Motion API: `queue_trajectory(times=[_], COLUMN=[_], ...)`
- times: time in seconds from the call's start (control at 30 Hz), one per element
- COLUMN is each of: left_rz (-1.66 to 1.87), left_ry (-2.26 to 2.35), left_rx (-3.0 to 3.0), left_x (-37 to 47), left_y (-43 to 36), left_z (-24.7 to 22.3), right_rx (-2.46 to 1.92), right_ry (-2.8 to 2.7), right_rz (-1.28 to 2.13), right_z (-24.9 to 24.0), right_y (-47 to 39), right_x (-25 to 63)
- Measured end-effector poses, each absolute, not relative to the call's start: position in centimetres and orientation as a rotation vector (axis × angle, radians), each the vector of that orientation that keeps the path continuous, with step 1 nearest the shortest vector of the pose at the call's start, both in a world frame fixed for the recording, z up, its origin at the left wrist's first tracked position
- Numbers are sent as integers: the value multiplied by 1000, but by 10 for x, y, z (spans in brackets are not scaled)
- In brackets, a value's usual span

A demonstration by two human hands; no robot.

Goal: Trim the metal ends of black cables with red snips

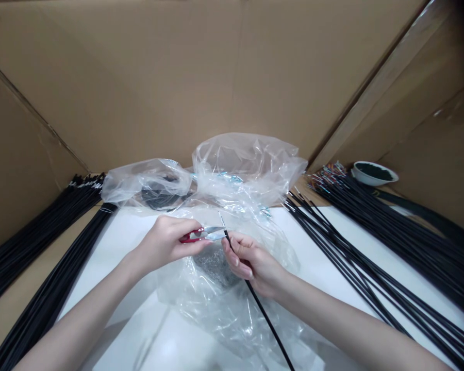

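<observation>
My left hand (174, 238) is closed round a pair of red-handled thread snips (213, 233), whose metal blades point right and stand apart. Between the fingers of my right hand (251, 260) is a black cable (265, 312). Its thin, pale stripped end sticks up past the fingertips and lies at the blade tips; whether the blades touch it I cannot tell. The rest of the cable runs down toward the front edge of the view. Beneath both hands spreads a clear plastic bag (201, 304) with a grey mass of fine bits inside.
Bundles of black cables (42, 221) lie on the left. More loose cables (344, 247) and a thick bundle with coloured wire ends (394, 242) lie on the right, beside a white bowl (375, 180) of dark material. Cardboard walls (216, 77) enclose the white work surface (116, 242).
</observation>
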State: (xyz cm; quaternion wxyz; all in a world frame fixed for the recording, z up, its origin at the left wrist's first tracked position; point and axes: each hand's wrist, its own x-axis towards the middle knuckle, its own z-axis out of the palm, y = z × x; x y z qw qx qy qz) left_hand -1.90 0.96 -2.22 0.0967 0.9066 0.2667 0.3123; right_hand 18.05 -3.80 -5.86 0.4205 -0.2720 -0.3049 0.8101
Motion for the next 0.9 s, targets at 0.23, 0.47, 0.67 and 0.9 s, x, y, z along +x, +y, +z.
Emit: queue_trajectory(times=[0.23, 0.47, 0.67, 0.9], left_rz=[786, 607, 587, 517], left_ry=[872, 915, 923, 945], left_rx=[2643, 2569, 2503, 2365], left_x=[-17, -15, -15, -13], left_y=[12, 14, 15, 17], left_z=[-29, -28, -30, -32], right_rx=[-620, -649, -647, -663], right_ry=[-723, -704, -699, -682], right_rz=[2106, 2107, 2100, 2102], right_z=[-58, -59, -60, -60], right_y=[-37, -35, -34, -34], right_x=[179, 177, 177, 177])
